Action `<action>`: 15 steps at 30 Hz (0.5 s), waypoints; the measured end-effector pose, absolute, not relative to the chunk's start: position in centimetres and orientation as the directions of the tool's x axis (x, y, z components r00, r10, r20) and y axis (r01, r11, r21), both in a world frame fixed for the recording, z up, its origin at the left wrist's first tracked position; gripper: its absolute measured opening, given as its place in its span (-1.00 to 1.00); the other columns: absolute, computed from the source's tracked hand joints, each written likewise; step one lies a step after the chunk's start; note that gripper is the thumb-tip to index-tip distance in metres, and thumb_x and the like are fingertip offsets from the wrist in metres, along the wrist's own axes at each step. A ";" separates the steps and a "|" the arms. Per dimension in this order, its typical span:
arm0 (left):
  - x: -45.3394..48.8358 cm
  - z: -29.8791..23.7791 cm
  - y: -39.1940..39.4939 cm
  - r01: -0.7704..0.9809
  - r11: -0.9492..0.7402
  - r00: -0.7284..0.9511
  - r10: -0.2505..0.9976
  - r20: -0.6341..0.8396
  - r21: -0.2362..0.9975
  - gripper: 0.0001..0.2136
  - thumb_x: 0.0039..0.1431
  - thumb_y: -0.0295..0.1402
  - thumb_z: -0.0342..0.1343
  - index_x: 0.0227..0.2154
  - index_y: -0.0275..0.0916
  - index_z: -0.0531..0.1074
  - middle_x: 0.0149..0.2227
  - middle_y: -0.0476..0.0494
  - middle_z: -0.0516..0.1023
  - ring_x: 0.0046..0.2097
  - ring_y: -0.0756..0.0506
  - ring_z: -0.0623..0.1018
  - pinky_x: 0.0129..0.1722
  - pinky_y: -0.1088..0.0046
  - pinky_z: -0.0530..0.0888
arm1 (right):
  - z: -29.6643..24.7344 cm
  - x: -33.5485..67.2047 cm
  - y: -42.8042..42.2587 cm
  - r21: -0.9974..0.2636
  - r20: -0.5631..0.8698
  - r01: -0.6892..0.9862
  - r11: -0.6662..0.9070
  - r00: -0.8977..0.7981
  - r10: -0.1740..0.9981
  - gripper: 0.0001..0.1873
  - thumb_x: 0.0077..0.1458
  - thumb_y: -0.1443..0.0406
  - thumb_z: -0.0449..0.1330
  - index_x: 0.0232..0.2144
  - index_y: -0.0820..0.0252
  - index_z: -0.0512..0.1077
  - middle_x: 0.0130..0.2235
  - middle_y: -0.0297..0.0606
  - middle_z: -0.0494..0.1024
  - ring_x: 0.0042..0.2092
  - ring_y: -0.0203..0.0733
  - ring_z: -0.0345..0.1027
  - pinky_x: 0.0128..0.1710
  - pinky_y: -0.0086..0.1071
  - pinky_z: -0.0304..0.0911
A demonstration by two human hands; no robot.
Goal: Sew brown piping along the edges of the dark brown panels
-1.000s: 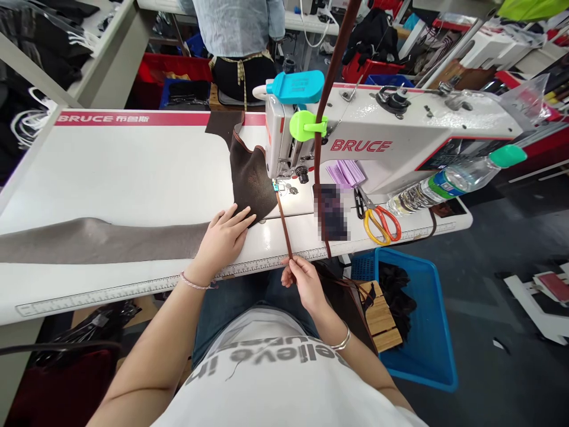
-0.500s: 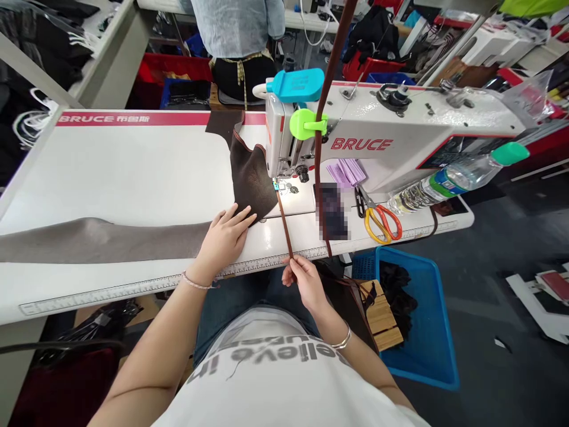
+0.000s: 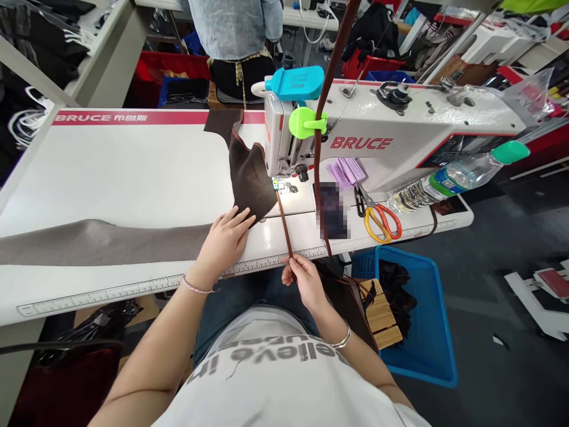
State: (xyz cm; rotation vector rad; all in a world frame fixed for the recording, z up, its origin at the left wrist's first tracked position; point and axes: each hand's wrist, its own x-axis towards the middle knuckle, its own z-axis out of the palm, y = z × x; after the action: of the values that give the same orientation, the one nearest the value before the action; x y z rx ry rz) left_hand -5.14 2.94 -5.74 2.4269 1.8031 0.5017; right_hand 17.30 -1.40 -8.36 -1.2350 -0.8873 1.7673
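My left hand lies flat with its fingertips on a dark brown leather piece, which runs under the sewing machine's presser foot. My right hand pinches a narrow brown leather strap between its fingers, and the strap leads up to the needle area. A second long strap hangs down in front of the machine head. The needle point itself is hidden by the machine parts.
The white BRUCE sewing machine stands on a white table with an edge ruler. A grey hide, orange-handled scissors and a water bottle lie on it. Below right is a blue basket. A co-worker's back is ahead.
The view has shifted very slightly. Both hands, the strap and the leather piece stay in nearly the same place.
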 end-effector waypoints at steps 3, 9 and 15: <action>-5.1 -5.6 2.8 0.915 -0.301 0.247 0.944 0.217 0.267 -0.62 0.35 -0.35 -0.15 0.13 -0.26 0.40 0.22 -0.16 0.38 0.29 -0.28 0.27 0.21 0.07 0.31 | -8.3 17.3 -1.3 -0.871 -0.405 -0.207 -0.447 -0.214 0.889 -0.63 0.04 0.01 0.22 -0.35 0.22 0.46 -0.61 -0.38 0.44 -0.58 -0.34 0.28 -0.56 -0.46 0.13; -5.1 -5.6 2.8 0.916 -0.293 0.236 0.946 0.222 0.274 -0.62 0.34 -0.32 -0.12 0.11 -0.26 0.42 0.20 -0.16 0.40 0.25 -0.26 0.31 0.22 0.08 0.31 | -8.2 17.3 -1.3 -0.871 -0.405 -0.207 -0.446 -0.214 0.889 -0.64 0.05 0.02 0.22 -0.35 0.22 0.46 -0.61 -0.38 0.44 -0.58 -0.33 0.28 -0.56 -0.45 0.13; -5.1 -5.6 2.7 0.914 -0.292 0.236 0.948 0.215 0.283 -0.62 0.34 -0.31 -0.12 0.12 -0.27 0.41 0.21 -0.17 0.39 0.26 -0.26 0.29 0.23 0.07 0.30 | -8.2 17.3 -1.3 -0.878 -0.391 -0.203 -0.434 -0.221 0.894 -0.65 0.07 0.03 0.20 -0.35 0.22 0.45 -0.61 -0.38 0.44 -0.58 -0.33 0.27 -0.55 -0.45 0.13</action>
State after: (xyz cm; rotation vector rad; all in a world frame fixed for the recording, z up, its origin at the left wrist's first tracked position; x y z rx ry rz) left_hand -5.12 2.72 -5.55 2.3907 1.8073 0.5301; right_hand 17.27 -1.29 -8.23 -1.2268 -0.9060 1.7630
